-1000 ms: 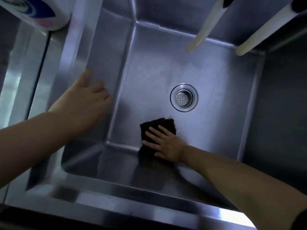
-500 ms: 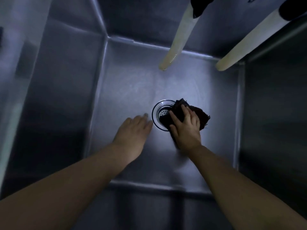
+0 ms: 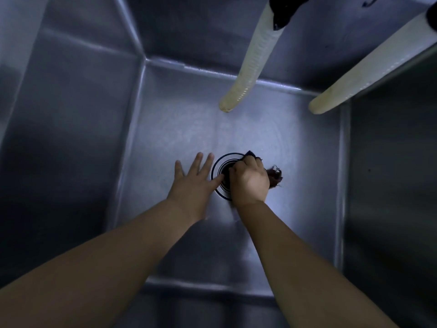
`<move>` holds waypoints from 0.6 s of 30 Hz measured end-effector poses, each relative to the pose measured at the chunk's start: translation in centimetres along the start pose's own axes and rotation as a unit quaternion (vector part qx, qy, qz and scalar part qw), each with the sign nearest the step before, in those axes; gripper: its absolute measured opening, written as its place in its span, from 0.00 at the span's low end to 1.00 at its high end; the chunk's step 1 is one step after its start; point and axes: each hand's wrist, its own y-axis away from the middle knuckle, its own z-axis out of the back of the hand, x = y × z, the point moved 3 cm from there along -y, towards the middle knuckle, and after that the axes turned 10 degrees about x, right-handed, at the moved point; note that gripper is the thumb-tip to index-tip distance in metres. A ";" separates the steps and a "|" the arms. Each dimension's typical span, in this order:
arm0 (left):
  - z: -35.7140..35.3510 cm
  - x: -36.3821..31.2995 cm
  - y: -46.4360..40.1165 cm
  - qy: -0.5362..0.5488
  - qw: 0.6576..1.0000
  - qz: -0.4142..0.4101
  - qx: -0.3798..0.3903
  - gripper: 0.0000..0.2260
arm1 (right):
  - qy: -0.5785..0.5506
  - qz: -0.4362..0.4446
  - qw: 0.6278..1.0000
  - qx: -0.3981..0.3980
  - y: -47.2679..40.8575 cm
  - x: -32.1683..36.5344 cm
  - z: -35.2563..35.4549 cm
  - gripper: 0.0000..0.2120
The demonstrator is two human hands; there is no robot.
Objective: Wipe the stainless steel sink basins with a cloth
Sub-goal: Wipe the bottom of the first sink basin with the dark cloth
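I look straight down into a deep stainless steel sink basin (image 3: 179,129). My right hand (image 3: 249,182) is bunched around a dark cloth (image 3: 274,177) and presses it onto the round drain (image 3: 218,172) in the basin floor; the cloth's frayed edge sticks out to the right of my fist. My left hand (image 3: 192,179) lies flat on the basin floor just left of the drain, fingers spread, with the thumb touching the drain ring. Most of the drain is hidden under my right hand and the cloth.
Two pale hoses hang into the basin from above: one (image 3: 246,67) ends over the far middle of the floor, the other (image 3: 369,65) ends near the far right corner. Steep steel walls (image 3: 71,114) close in on all sides.
My right hand slid the cloth from the near floor onto the drain and curled into a fist over it. My left hand left the sink's left wall and came down beside the drain.
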 end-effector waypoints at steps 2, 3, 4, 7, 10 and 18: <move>0.0 0.1 0.0 0.002 1.000 0.002 0.001 0.46 | -0.101 -0.063 0.993 -0.025 0.5 -0.8 0.0 0.04; 0.0 0.1 0.0 0.001 1.000 0.004 0.001 0.46 | -0.125 -0.083 0.988 -0.046 0.8 -1.1 0.1 0.04; 0.1 0.1 0.0 0.001 1.000 0.004 0.002 0.46 | -0.124 -0.088 0.987 -0.059 1.1 -1.2 0.2 0.04; 0.2 0.1 0.0 0.005 1.000 0.005 0.003 0.45 | -0.021 -0.050 0.999 0.002 1.5 -0.5 -0.2 0.05; 0.2 0.1 0.0 0.004 1.000 0.007 0.003 0.44 | 0.130 0.063 0.985 0.091 2.5 0.2 -1.0 0.04; 0.3 0.0 -0.1 0.013 1.000 0.008 0.012 0.44 | 0.099 0.102 0.948 0.286 2.4 -0.6 -2.3 0.22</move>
